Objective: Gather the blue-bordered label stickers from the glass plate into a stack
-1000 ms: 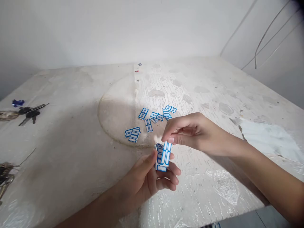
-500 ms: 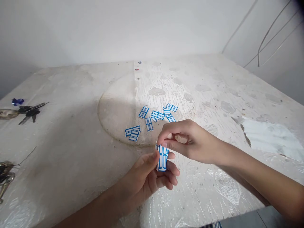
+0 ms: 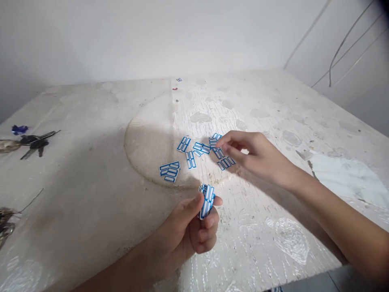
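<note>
My left hand point(image 3: 194, 227) is closed around a small stack of blue-and-white cards point(image 3: 207, 200), its thumb pressed on the stack's left edge. My right hand point(image 3: 252, 156) hangs over the right-hand group of loose cards, thumb and index finger bent down with a small gap between their tips. Beneath these fingertips is a card point(image 3: 218, 153), and another card point(image 3: 226, 163) lies just below it. Further left are a card point(image 3: 184, 144), one more card point(image 3: 191, 159) and an overlapping pair of cards point(image 3: 170, 171). Whether the right fingertips touch a card is unclear.
Keys point(image 3: 36, 142) and a crumpled blue scrap point(image 3: 20, 129) lie at the left of the pale table point(image 3: 91, 194). More metal items point(image 3: 6, 227) are cut off below them. A whitish sheet point(image 3: 346, 174) lies at the right. A wall point(image 3: 170, 36) stands behind.
My right hand has moved away from the stack, up and right to the loose cards. The top card on the stack now sits tilted, and my left fingers have curled in more.
</note>
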Demonstrator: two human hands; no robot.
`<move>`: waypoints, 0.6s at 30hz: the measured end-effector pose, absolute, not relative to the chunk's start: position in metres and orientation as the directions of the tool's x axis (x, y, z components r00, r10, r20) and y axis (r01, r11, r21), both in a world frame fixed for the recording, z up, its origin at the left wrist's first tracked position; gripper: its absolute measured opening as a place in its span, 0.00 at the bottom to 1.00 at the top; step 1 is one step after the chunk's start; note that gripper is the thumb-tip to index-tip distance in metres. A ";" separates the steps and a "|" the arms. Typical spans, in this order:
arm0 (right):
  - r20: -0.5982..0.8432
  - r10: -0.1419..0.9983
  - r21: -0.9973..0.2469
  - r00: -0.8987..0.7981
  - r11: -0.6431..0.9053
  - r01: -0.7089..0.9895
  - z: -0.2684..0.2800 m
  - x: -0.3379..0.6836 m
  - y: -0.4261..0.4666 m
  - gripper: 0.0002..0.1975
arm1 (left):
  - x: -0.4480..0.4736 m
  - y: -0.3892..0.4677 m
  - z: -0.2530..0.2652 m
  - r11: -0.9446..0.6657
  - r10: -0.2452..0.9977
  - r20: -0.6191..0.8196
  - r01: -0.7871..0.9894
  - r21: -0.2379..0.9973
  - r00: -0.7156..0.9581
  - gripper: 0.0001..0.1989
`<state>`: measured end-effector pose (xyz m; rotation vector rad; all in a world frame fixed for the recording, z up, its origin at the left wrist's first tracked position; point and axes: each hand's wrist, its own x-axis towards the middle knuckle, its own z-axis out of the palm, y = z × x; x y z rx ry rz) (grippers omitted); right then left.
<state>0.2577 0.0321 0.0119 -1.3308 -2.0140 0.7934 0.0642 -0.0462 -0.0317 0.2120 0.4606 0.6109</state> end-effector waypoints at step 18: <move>0.213 0.976 -0.734 -0.039 0.187 0.653 -0.042 0.269 0.078 0.03 | 0.065 -0.047 -0.035 0.813 0.577 -0.355 -0.478 0.331 0.736 0.16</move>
